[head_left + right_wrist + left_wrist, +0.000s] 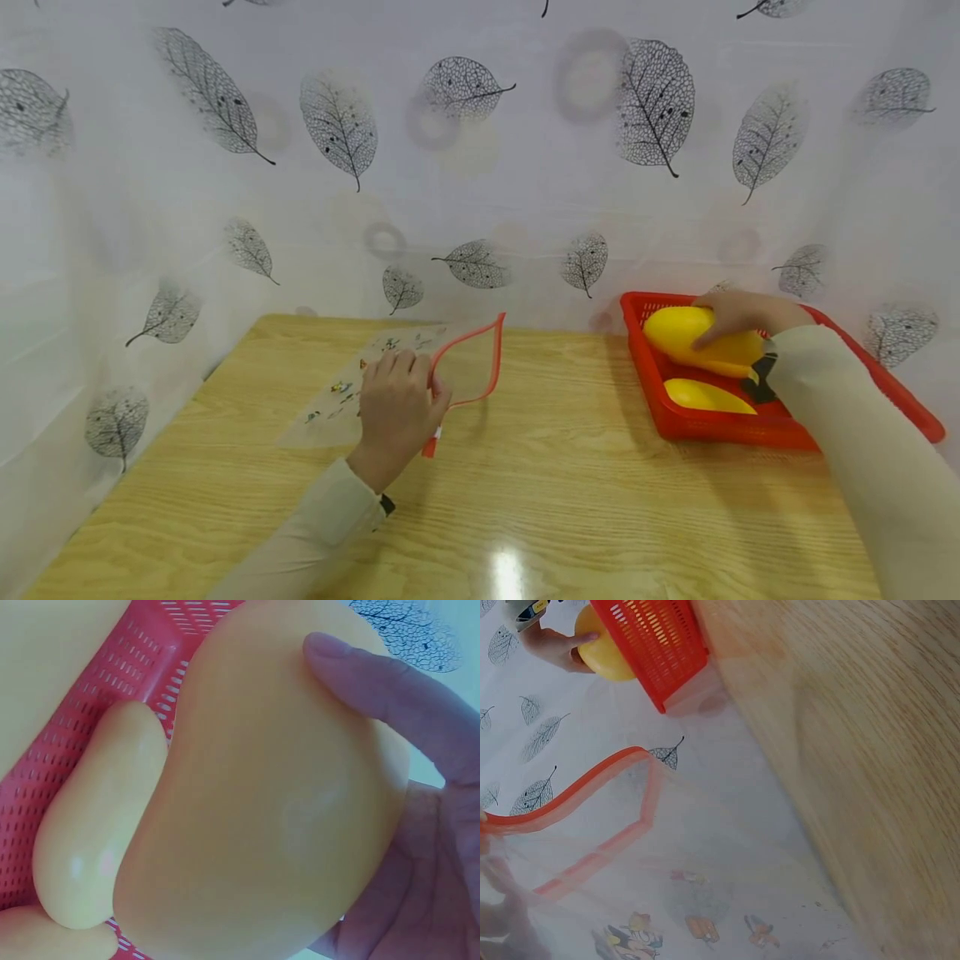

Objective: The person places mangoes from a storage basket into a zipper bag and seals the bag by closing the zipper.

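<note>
My left hand (pixel 397 412) grips a clear plastic zip bag (pixel 682 851) by its red-edged mouth. The red edge (pixel 497 358) bows apart into a loop right of the hand, and the printed film spreads to the left over the table. At the right, my right hand (pixel 750 312) holds a large yellow mango (pixel 262 787), thumb over one side and palm against the other. This mango is inside the red basket (pixel 731 429), raised against its back side. Below it lies another yellow mango (pixel 705 396). In the right wrist view, more yellow fruit (pixel 97 825) rests beside the held one.
A wood-grain table (pixel 540 483) carries the basket and lies under the bag. Behind it and on the left hangs a pale curtain (pixel 510 192) printed with dark leaves. The perforated basket wall (pixel 656 645) rises between the two hands.
</note>
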A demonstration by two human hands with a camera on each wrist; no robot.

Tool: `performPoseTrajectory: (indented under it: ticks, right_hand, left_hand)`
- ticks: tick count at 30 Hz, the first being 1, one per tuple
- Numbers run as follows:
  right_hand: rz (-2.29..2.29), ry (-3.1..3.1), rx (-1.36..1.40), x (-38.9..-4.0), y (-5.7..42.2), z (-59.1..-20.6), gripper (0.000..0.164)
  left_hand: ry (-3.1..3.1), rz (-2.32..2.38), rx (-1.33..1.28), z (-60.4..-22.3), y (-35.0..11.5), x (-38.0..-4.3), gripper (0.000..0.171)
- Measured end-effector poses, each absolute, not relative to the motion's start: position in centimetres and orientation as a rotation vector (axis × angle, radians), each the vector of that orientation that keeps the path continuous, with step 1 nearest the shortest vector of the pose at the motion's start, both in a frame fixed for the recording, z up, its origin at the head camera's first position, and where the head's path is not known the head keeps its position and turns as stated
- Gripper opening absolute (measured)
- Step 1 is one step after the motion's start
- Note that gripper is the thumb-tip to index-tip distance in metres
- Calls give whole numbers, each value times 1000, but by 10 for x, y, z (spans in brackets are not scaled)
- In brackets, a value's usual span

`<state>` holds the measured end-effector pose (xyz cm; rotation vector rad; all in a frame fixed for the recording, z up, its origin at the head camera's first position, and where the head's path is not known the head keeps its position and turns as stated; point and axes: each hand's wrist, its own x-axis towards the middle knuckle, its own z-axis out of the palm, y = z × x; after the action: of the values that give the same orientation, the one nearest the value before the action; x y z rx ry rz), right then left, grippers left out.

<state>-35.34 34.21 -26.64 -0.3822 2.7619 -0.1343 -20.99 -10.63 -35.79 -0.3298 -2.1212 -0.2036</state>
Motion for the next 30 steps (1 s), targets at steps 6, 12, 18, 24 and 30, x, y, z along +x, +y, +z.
performPoseTrajectory:
  ticks: [6,12,18,24,30]
  right_hand:
    - [-102,2807,-472,-352,340,-260,85]
    - [-121,2812,-507,-349,334,-252,84]
    - [-153,2798,-513,-345,322,-243,79]
    - [-148,2834,-605,-339,310,-236,72]
    - [-194,2899,-729,-332,297,-233,63]
  left_hand:
    - [-2116,-195,-328,-357,-106,-210,11]
    - [-2125,-199,-328,-356,-106,-210,10]
    - [-2121,-203,-325,-357,-106,-210,10]
    - [-2128,-211,-327,-358,-106,-211,10]
    - [-2129,-214,-331,-358,-106,-211,11]
